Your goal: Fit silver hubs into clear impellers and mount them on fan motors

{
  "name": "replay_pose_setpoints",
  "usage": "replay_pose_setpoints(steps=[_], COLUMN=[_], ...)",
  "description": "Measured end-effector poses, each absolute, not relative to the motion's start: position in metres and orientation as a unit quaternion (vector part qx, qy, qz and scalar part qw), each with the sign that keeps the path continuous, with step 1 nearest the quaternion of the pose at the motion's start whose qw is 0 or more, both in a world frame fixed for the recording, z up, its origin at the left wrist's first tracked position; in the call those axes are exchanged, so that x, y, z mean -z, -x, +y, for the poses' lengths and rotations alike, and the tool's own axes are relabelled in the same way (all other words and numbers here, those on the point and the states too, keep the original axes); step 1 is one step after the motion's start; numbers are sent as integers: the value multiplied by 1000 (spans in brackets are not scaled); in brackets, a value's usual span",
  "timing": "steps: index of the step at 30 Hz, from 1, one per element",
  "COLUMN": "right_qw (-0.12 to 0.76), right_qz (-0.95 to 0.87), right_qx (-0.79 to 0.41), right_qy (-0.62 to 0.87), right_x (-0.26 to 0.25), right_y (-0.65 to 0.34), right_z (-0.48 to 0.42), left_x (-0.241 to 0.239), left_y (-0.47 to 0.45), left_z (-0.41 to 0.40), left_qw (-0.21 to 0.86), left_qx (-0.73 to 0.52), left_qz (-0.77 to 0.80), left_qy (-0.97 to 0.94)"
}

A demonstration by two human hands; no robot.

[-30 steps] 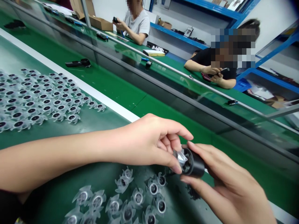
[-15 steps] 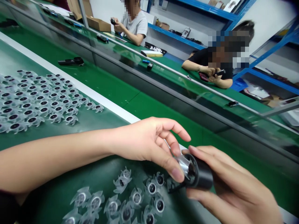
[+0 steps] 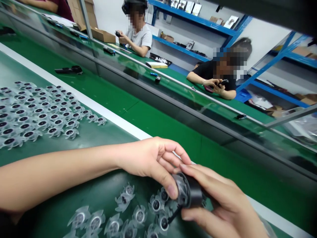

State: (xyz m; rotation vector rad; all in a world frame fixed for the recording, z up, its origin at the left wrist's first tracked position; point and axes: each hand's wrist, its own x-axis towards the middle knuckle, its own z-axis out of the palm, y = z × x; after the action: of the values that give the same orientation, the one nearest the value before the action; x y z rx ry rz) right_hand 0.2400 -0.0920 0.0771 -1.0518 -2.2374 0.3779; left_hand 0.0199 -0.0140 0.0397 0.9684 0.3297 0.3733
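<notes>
My right hand [image 3: 218, 201] wraps its fingers and thumb around a short black cylindrical housing [image 3: 195, 193]. A narrow black piece sticks out from the housing's lower left. At the open end, which faces left, sits a translucent fan impeller [image 3: 182, 187], partly inside the rim. The thumb and fingers of my left hand [image 3: 155, 162] close on this impeller; its far side is hidden. Below both hands, several loose clear impellers with dark hubs [image 3: 140, 215] lie on the green work surface.
Many more impellers [image 3: 42, 115] stand in rows at the left. A black handheld body [image 3: 68, 70] lies on the green belt [image 3: 131, 105] beyond the white strip. Across a metal rail [image 3: 148, 87], two people [image 3: 142, 36] handle small dark parts. Blue shelves [image 3: 183, 49] stand behind them.
Both hands have shifted left and slightly down in view with the housing. The impeller sits deeper in the housing's mouth, and my left fingers have drawn in against my right fingertips.
</notes>
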Motion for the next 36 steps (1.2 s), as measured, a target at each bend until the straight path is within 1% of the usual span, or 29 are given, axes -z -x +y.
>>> replay_pose_setpoints(steps=[2,5,7,8,9,10,11,12,15,18,20,22,27,29,33,36], right_qw=[324,330,334,327,311,275,205,164,95,86,112,142,142,143,132,115], right_qz=[-844,-818,-782,-758,-732,-702,-670,-654,-649,-664,-684,-716,-805,-820,-844,-863], right_qx=[-139,-193,-233,-228,-209,-172,-114,-98,-87,-72,-46,-35,-142,-146,-118,-97], right_qy=[403,429,472,516,569,634,704,732,750,740,720,683,558,534,506,482], right_x=[-73,-70,-70,-70,-70,-68,-64,-60,-38,-21,-18,-18,-12,-3,10,10], right_y=[-240,-245,-254,-260,-268,-276,-285,-293,-312,-319,-315,-308,-292,-290,-288,-286], right_z=[-95,-94,-85,-76,-65,-50,-33,-14,37,54,38,3,-104,-130,-144,-139], left_x=[-38,-39,-38,-36,-34,-30,-26,-22,-12,-2,3,8,17,17,16,19], left_y=[-21,-21,-21,-21,-21,-20,-20,-21,-23,-24,-24,-23,-23,-25,-28,-29], left_z=[-15,-13,-8,-5,-2,0,2,2,-4,-8,-5,2,14,12,6,6], left_qw=[860,837,768,714,652,592,544,509,430,355,345,356,398,395,356,352], left_qx=[-172,-199,-247,-267,-274,-266,-246,-219,-141,-87,-78,-90,-124,-124,-95,-95], left_qz=[149,155,211,246,270,273,251,208,73,28,27,33,39,46,38,36], left_qy=[-457,-485,-551,-599,-654,-710,-762,-806,-889,-930,-935,-929,-908,-909,-929,-931])
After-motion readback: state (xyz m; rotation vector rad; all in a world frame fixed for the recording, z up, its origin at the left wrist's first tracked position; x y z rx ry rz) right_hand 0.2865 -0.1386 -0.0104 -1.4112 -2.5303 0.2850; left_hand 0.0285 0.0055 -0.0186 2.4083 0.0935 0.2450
